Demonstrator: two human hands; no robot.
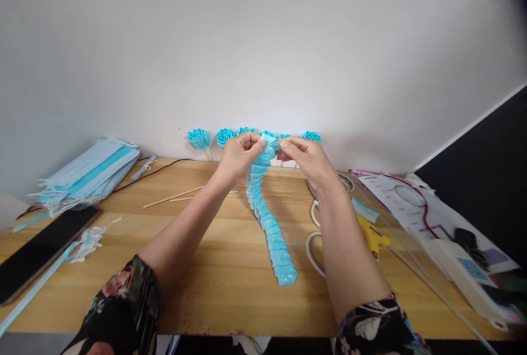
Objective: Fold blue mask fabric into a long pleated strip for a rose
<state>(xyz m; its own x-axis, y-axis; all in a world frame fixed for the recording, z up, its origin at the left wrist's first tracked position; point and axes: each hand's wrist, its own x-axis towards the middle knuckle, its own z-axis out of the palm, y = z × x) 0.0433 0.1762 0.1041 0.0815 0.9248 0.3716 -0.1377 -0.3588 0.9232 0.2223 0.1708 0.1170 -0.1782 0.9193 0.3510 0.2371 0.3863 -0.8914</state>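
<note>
Pleated blue strip [269,223] pinched at its top end by both hands, up near the back edge of the worktop [230,289]

The top of the strip is gripped between the thumb and curled fingertips of the left hand [239,153], and it's nipped from the other side by the thumb and forefinger of the right hand [307,157], so the two hands nearly touch. The rest of the strip is left hanging down, with its lower end laid on the middle of the worktop. A row of blue flowers [198,138] is propped along the back edge, right behind the hands. A stack of masks [88,171] is piled at the back left corner, a phone [41,251] is laid by the left edge, and a yellow glue gun [373,234] is parked just right of the right forearm.
</note>
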